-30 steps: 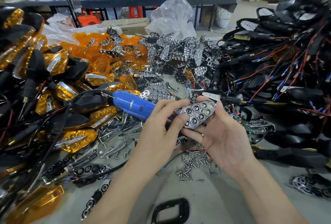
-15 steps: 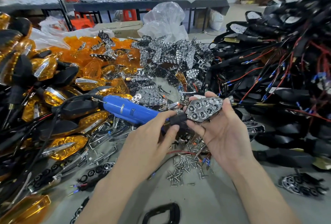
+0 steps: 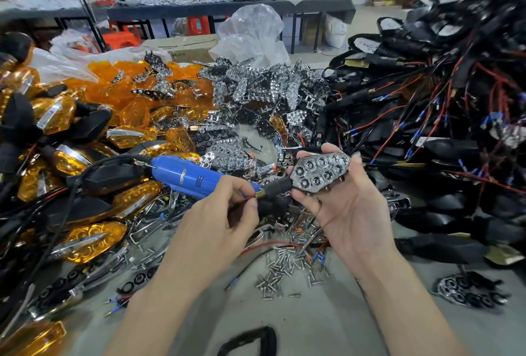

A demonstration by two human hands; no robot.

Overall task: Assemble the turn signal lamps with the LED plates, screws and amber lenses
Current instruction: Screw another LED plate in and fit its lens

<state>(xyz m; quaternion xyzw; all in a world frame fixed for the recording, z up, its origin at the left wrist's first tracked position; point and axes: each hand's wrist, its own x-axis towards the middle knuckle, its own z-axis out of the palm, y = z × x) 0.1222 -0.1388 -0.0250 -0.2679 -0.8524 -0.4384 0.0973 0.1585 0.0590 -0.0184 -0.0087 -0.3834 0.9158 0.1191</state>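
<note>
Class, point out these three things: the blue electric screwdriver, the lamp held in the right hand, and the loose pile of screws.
Blue electric screwdriver (image 3: pixel 185 175), head view, on its barrel.
Lamp (image 3: pixel 320 174), head view, on its LED plate.
Screws (image 3: pixel 280 271), head view, mid-pile.

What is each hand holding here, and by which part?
Right hand grips the lamp by its head, around the edges. Left hand pinches the lamp's stem and wires.

Lenses (image 3: pixel 128 90) lie left, LED plates (image 3: pixel 256 88) behind the screws (image 3: pixel 281 273), wired housings (image 3: pixel 444 116) right.
</note>
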